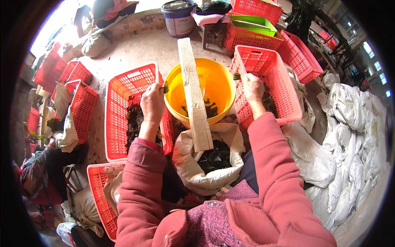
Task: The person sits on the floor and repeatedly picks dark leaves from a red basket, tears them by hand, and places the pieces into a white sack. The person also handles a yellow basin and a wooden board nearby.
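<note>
My left hand (153,100) pinches a small dark green strip (166,87), possibly seaweed, between the left red crate (116,123) and the yellow bucket (226,85). At the near side of the right red crate (288,89), my right hand (253,88) grips another green strip (236,76) by the bucket's right rim. A wooden plank (194,92) lies across the bucket, its near end over an open white woven sack (188,165). Dark pieces (214,157) fill part of the sack. More dark scraps (211,109) lie in the bucket, and both crates hold dark leafy material (135,123).
White sacks (348,139) are heaped at my right. Behind stand a blue bucket (179,21), a small stool (213,37) and stacked red crates (253,41) with a green basket (256,24). More crates (83,108) and a seated person (46,179) are at the left.
</note>
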`<state>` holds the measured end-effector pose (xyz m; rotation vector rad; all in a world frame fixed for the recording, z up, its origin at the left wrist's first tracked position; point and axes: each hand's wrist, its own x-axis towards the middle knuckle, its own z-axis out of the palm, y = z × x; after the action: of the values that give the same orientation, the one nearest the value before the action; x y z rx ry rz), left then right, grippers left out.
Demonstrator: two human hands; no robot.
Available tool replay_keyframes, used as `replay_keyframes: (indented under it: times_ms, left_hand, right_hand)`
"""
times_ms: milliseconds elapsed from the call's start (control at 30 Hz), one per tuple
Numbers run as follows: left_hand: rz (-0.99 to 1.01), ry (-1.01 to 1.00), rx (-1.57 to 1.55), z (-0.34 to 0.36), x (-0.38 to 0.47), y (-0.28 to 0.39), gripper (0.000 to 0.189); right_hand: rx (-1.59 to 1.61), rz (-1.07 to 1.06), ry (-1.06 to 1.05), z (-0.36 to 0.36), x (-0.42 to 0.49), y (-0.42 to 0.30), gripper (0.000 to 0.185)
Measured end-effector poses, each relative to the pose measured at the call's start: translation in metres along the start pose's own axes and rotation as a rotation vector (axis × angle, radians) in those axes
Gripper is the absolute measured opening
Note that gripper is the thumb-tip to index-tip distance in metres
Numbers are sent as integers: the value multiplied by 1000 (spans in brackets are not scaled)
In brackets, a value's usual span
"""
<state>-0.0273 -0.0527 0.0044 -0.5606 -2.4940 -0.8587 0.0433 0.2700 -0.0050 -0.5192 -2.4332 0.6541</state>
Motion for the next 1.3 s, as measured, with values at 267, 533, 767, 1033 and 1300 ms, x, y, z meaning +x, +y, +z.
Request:
replay_keyframes:
  times_ms: [267, 533, 767, 1033, 1300]
  left_hand:
    - [-658, -303, -1272, -5, -11, 14, 29]
    - [-457, -398, -1241, -24, -25, 51, 45]
    - [-307, -511, -998, -32, -39, 76, 47]
    - [-192, -319, -816, -25, -39, 66, 28]
    - [-484, -412, -1266, -33, -39, 68, 14]
  right_hand:
    - [401, 168, -290, 20, -16, -8, 43]
    - [744, 87, -452, -11, -54, -80, 34]
    - [1115, 257, -501, -19, -91, -124, 19]
    - [1190, 255, -427, -26, -89, -117, 16]
    - [1141, 197, -477, -37, -90, -106, 15]
